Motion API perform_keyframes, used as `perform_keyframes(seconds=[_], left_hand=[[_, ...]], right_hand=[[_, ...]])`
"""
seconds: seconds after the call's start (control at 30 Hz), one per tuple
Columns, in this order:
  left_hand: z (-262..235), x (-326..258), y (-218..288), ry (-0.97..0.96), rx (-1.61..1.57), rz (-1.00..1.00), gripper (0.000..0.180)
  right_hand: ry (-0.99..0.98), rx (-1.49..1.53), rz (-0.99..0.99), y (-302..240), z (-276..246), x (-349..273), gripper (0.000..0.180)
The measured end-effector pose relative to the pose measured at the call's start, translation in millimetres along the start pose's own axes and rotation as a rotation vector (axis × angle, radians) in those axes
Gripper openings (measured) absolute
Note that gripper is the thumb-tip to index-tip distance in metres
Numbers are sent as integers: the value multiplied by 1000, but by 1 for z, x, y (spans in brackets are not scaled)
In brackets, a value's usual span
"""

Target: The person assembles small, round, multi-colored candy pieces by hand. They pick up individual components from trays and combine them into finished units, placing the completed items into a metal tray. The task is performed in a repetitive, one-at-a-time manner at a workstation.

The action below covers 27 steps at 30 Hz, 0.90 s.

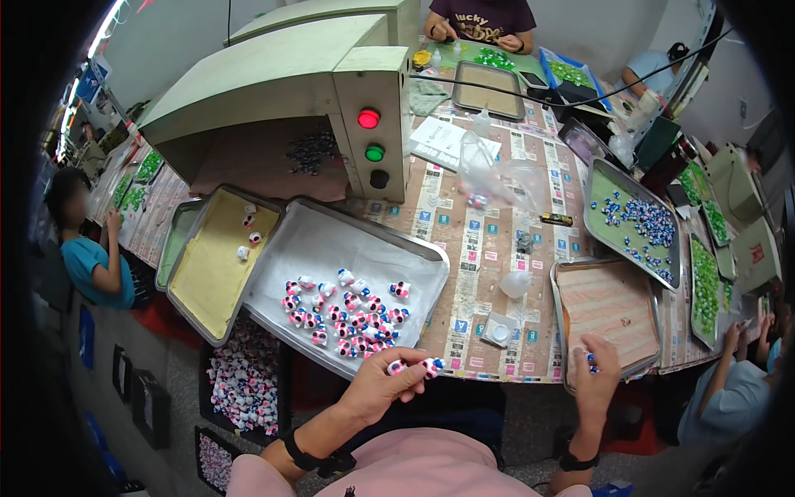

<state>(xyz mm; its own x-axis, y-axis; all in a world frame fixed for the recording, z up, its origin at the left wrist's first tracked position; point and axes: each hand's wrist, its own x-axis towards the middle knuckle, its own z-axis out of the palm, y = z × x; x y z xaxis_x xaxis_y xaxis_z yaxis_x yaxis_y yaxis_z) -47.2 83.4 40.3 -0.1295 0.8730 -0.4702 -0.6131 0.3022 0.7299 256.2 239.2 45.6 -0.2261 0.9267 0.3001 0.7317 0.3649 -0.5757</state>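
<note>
- The left hand pinched 2 small figurines, white, pink and blue, between thumb and fingers, just beside the white-lined tray.
- The right hand curled narrowly around 1 partly hidden blue piece, at the near end of the pinkish-lined tray.
- Similar loose figures lay clustered in the white-lined tray.

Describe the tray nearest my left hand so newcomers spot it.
Find the big cream machine with the red light. In front lies a metal tray of pink, white and blue figurines, beside your left hand. Its white liner sets it apart from the yellow-lined tray adjoining it.
</note>
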Motion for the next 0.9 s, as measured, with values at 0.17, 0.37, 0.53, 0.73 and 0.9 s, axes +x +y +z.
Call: perform_keyframes(seconds=[0.17,0.37,0.53,0.73,0.9], left_hand=[[-30,-1,14,133,239,171,25],[-47,-7,33,169,278,195,29],[-57,-10,29,125,71,128,29],[-64,-10,30,180,134,121,28],[-66,-6,34,226,409,209,26]], right_hand=[[-42,-240,76,41,-10,-4,32],[-84,-238,57,55,-2,4,26],[-72,-260,62,56,2,12,22],[-33,-221,52,69,1,12,24],[-103,-161,129,73,2,16,25]])
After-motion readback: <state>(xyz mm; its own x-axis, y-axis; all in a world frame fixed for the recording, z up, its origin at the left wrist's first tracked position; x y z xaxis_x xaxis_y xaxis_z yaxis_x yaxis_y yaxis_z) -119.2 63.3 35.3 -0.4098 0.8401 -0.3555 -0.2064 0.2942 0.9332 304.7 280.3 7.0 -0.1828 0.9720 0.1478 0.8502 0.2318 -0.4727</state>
